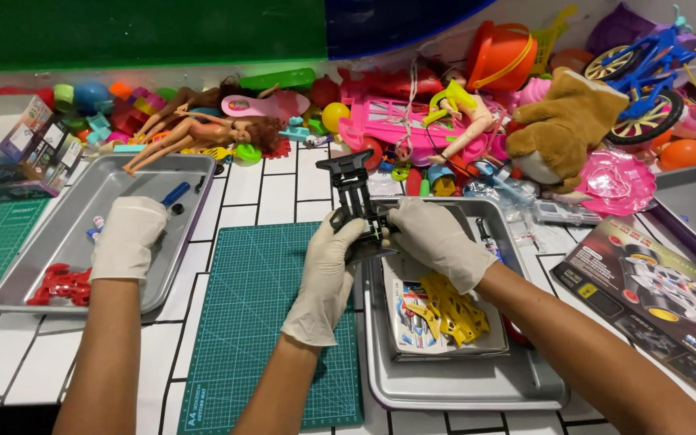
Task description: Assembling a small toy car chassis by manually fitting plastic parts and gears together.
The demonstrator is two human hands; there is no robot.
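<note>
Both gloved hands hold a black toy car frame (356, 201) above the tray (461, 387) edge.
Left hand (328, 270) and right hand (437, 238) have their fingers closed around its lower end. The gloves may slip, likely dropping the frame onto the yellow parts (453, 310). Another person's gloved hand (126, 238) rests in the far tray (42, 242).

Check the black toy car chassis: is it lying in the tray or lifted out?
Lifted out: left hand and right hand hold the black chassis above the tray.
</note>
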